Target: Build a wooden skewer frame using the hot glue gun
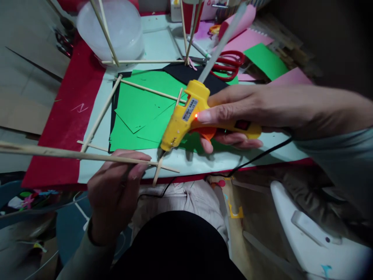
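Table (pixel 70 105): red cover, one pale mat (pixel 210 157) on top. Near edge runs just under both hands; left wrist is beyond it. Open room is a bare mat strip below the right hand, crossed by one black cord (pixel 262 156). Ahead of the hands it's crowded.

One tub (pixel 112 31), cloudy clear plastic, ahead of the left hand. Green paper (pixel 140 112) lies between and ahead of the hands; overlapping edges, so no sheet count.

Right hand (pixel 241 105) is wrapped around one yellow glue gun (pixel 182 116), thumb beside a lit red dot, fingers by the orange trigger. One glue stick (pixel 223 42) pokes out the back, away from the hand.

Left hand (pixel 116 190) pinches one long wooden stick (pixel 58 153), part of a stick frame. Its end meets two crossing sticks just right of the fingertips, nozzle (pixel 162 153) at that joint. Four uprights stand ahead, two per corner, as far as I can tell; tops are cut off.

One red-handled scissors (pixel 229 67), beyond the right hand.
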Demonstrator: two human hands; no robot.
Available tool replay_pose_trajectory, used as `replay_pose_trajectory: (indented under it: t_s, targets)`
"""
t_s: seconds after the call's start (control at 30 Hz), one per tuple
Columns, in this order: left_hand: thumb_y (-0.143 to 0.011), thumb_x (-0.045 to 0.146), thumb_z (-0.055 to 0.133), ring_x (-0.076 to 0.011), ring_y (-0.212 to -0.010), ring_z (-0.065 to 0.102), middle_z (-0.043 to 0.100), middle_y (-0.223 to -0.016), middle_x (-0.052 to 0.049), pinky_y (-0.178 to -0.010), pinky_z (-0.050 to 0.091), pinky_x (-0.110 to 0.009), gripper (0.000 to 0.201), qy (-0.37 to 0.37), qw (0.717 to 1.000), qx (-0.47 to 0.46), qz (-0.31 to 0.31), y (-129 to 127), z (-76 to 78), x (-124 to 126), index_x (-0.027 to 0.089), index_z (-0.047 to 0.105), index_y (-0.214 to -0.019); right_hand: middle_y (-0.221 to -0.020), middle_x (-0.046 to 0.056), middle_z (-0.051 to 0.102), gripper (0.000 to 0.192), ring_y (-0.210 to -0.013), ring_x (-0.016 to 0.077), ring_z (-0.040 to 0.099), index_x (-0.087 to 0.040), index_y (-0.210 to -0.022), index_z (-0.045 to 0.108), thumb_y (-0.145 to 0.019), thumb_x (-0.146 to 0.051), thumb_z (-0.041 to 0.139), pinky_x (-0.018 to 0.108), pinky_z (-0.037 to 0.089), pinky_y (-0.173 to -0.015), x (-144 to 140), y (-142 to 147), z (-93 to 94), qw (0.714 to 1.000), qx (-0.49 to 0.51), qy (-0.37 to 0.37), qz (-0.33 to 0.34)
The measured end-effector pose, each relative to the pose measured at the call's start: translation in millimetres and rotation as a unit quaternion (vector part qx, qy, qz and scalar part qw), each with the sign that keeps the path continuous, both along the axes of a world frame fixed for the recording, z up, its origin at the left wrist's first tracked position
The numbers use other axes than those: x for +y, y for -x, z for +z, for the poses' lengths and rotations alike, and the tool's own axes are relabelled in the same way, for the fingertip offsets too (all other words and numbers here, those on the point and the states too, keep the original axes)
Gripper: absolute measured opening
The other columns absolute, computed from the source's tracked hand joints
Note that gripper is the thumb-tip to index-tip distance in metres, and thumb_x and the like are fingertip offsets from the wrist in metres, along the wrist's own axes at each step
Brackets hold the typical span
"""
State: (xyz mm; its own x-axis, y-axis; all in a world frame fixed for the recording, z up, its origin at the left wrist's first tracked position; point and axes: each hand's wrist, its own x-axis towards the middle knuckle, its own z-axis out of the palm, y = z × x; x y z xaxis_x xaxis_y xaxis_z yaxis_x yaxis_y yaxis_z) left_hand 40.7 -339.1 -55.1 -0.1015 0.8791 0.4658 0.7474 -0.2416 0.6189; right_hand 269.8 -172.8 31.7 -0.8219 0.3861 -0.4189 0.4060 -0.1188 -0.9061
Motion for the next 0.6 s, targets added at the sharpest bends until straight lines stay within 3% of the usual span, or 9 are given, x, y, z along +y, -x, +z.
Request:
replay_pose_trajectory:
  t_s: [0.07, 0.2, 0.3, 0.37, 0.47, 0.6]
  targets:
    - [-0.097, 0.017, 0.059, -0.0123, -0.095, 0.071, 0.076, -0.096, 0.001, -0.084, 0.054, -0.024, 0.014, 0.014, 0.999, 0.029, 0.007, 0, -2.1, 1, 0.024, 0.071, -0.097, -0.047, -0.006, 0.049, 0.047, -0.037, 0.0035, 0.044, -0.011, -0.084, 0.075, -0.109, -0.034, 0.042, 0.013, 0.035, -0.039, -1, -10, -13.9, 1.000, 0.001, 0.029, 0.013]
    - [-0.096, 0.023, 0.062, -0.0150, -0.089, 0.073, 0.076, -0.089, 0.000, -0.084, 0.054, -0.025, 0.008, -0.014, 0.993, 0.115, 0.016, 0, -8.5, 4, 0.022, 0.068, -0.091, -0.047, -0.004, 0.052, 0.059, -0.037, 0.0051, 0.046, -0.008, -0.099, 0.078, -0.110, -0.046, 0.033, 0.016, 0.035, -0.042, -10, -30, -38.5, 0.996, 0.051, 0.071, -0.036]
    - [-0.094, 0.020, 0.064, -0.0160, -0.082, 0.072, 0.075, -0.084, 0.001, -0.083, 0.053, -0.027, 0.006, -0.064, 0.991, 0.120, 0.015, 0, -12.1, 7, 0.022, 0.066, -0.089, -0.051, -0.002, 0.055, 0.058, -0.041, 0.0058, 0.046, -0.008, -0.101, 0.079, -0.106, -0.052, 0.041, 0.019, 0.032, -0.044, -23, -49, -46.7, 0.989, 0.097, 0.057, -0.100]
    - [-0.095, 0.018, 0.062, -0.0163, -0.078, 0.071, 0.074, -0.083, 0.001, -0.080, 0.052, -0.028, 0.007, -0.088, 0.988, 0.129, -0.004, 0, -13.3, 8, 0.023, 0.065, -0.090, -0.053, -0.002, 0.055, 0.047, -0.044, 0.0064, 0.042, -0.010, -0.100, 0.079, -0.100, -0.050, 0.053, 0.020, 0.027, -0.042, -31, -63, -49.0, 0.980, 0.110, 0.049, -0.156]
    - [-0.098, 0.020, 0.056, -0.0170, -0.080, 0.070, 0.072, -0.087, -0.001, -0.080, 0.052, -0.030, 0.009, -0.089, 0.986, 0.136, -0.037, 4, -15.4, 9, 0.023, 0.063, -0.096, -0.055, -0.002, 0.053, 0.036, -0.047, 0.0080, 0.040, -0.011, -0.095, 0.079, -0.088, -0.046, 0.071, 0.021, 0.024, -0.042, -39, -84, -50.3, 0.971, 0.097, 0.009, -0.220]
    - [-0.100, 0.027, 0.052, -0.0194, -0.088, 0.071, 0.074, -0.094, -0.003, -0.086, 0.052, -0.031, 0.014, -0.081, 0.984, 0.154, -0.046, 13, -23.7, 8, 0.023, 0.065, -0.104, -0.054, -0.004, 0.049, 0.037, -0.047, 0.0078, 0.037, -0.010, -0.091, 0.078, -0.087, -0.047, 0.074, 0.022, 0.026, -0.043, -46, -100, -49.8, 0.954, 0.079, -0.031, -0.288]
